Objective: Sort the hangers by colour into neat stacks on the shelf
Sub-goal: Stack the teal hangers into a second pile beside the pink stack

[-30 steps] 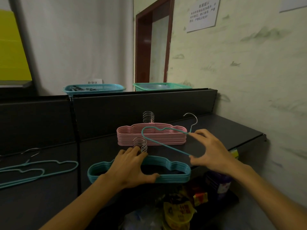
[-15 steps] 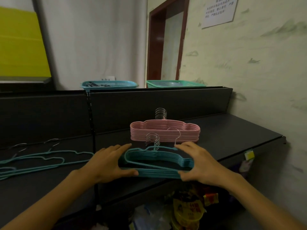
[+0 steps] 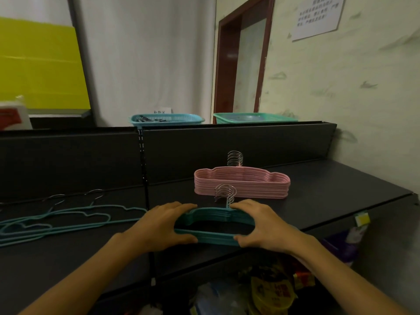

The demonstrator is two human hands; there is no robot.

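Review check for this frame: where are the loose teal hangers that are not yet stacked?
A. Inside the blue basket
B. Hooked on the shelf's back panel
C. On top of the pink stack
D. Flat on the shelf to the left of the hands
D: the loose hangers lie spread flat on the shelf, left of the left hand and right hand, which grip the teal stack.

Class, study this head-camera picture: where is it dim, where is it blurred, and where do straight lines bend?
Head view: light is dim and flat, with the dark shelf soaking up detail; the notice on the wall is too soft to read; the wide lens bows the door frame and shelf edges; the teal stack between both hands stays fairly sharp.
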